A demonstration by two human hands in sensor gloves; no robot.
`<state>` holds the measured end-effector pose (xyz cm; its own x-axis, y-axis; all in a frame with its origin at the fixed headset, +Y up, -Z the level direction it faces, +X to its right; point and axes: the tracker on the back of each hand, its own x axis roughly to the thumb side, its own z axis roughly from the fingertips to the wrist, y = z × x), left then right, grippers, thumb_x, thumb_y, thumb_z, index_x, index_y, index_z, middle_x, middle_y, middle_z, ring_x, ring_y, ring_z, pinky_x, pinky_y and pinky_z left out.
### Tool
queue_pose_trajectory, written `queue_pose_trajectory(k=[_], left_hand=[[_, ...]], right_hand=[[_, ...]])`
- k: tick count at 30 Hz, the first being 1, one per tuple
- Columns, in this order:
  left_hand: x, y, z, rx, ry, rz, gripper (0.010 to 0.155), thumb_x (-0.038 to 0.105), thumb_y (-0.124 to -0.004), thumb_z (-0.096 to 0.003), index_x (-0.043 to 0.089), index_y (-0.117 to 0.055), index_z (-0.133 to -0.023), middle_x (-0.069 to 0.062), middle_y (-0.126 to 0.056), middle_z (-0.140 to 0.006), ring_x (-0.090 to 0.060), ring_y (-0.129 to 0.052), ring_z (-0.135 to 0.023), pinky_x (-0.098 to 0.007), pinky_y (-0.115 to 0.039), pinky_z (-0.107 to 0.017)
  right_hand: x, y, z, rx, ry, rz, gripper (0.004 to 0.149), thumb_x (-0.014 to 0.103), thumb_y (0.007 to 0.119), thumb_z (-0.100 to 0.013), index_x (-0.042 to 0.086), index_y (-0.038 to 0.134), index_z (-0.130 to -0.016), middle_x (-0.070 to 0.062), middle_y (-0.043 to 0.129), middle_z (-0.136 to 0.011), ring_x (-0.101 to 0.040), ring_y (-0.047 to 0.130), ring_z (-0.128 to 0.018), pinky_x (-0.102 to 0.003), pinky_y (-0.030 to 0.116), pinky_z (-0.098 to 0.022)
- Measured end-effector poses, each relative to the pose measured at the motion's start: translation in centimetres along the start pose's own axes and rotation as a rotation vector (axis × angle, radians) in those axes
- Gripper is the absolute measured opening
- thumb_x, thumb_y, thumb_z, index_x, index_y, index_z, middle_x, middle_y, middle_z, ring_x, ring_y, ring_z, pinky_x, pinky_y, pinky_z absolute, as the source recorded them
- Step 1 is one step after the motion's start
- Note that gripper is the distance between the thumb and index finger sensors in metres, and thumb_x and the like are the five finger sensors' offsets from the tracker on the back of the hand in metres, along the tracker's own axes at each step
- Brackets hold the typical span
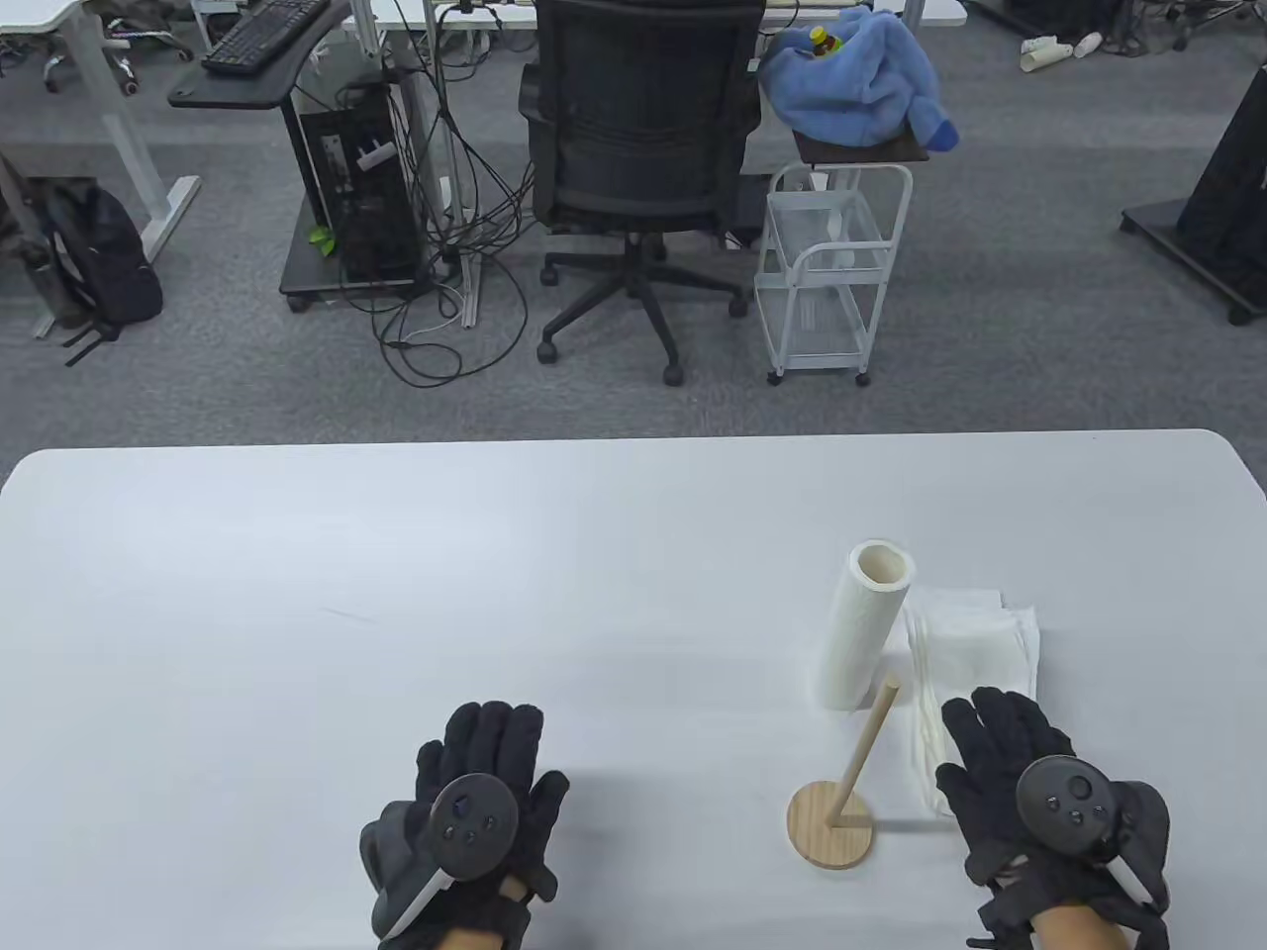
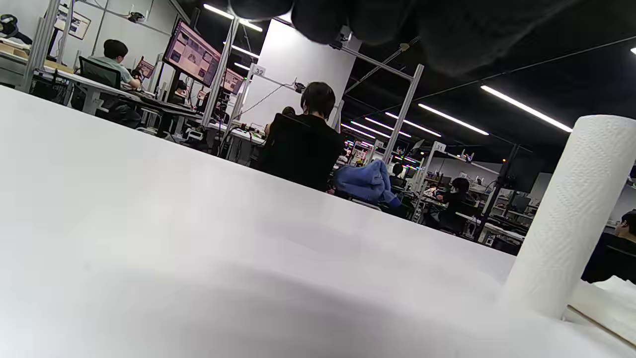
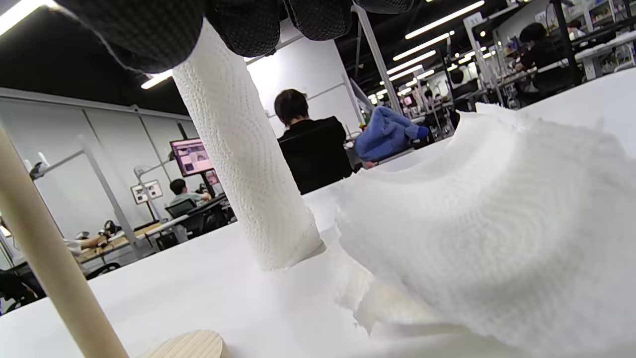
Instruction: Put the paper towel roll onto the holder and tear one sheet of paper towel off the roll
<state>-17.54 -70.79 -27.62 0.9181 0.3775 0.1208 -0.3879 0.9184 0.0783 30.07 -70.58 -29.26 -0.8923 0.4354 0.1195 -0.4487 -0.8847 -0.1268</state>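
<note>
A thin white paper towel roll (image 1: pixel 863 625) stands upright on the table, right of centre; it also shows in the wrist views (image 2: pixel 571 214) (image 3: pixel 246 164). Just in front of it stands the wooden holder (image 1: pixel 833 821), a round base with a bare upright dowel (image 1: pixel 864 749) (image 3: pixel 49 268). My right hand (image 1: pixel 1000 757) lies flat and open on the table right of the holder, its fingertips on a pile of loose paper towel sheets (image 1: pixel 975 653) (image 3: pixel 492 238). My left hand (image 1: pixel 490 757) rests flat and open near the front edge, holding nothing.
The white table (image 1: pixel 297 594) stretches wide to the left and back. Beyond its far edge stand an office chair (image 1: pixel 638 148), a white wire cart (image 1: pixel 831 267) with a blue cloth (image 1: pixel 856 74) above it, and a computer tower with cables (image 1: pixel 361 198).
</note>
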Motion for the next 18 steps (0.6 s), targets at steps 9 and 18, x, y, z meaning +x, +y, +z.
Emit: queue_pose_trajectory(k=[9, 18], left_hand=[[-0.3, -0.1, -0.2, 0.001, 0.008, 0.018, 0.067, 0.048, -0.07, -0.05, 0.029, -0.042, -0.107, -0.004, -0.039, -0.112, -0.04, -0.036, -0.109, -0.068, -0.036, -0.074], [-0.4, -0.2, -0.3, -0.011, 0.012, 0.049, 0.067, 0.048, -0.07, -0.05, 0.028, -0.041, -0.107, -0.005, -0.039, -0.112, -0.041, -0.036, -0.108, -0.068, -0.036, -0.074]], right_hand=[[0.1, 0.2, -0.2, 0.001, -0.057, -0.113, 0.066, 0.05, 0.076, -0.045, 0.027, 0.054, -0.102, -0.012, 0.062, -0.103, -0.039, 0.065, -0.091, -0.055, 0.052, -0.068], [5.0, -0.1, -0.3, 0.152, -0.174, -0.234, 0.078, 0.056, 0.083, -0.043, 0.02, 0.05, -0.103, -0.014, 0.067, -0.094, -0.034, 0.074, -0.074, -0.049, 0.059, -0.059]])
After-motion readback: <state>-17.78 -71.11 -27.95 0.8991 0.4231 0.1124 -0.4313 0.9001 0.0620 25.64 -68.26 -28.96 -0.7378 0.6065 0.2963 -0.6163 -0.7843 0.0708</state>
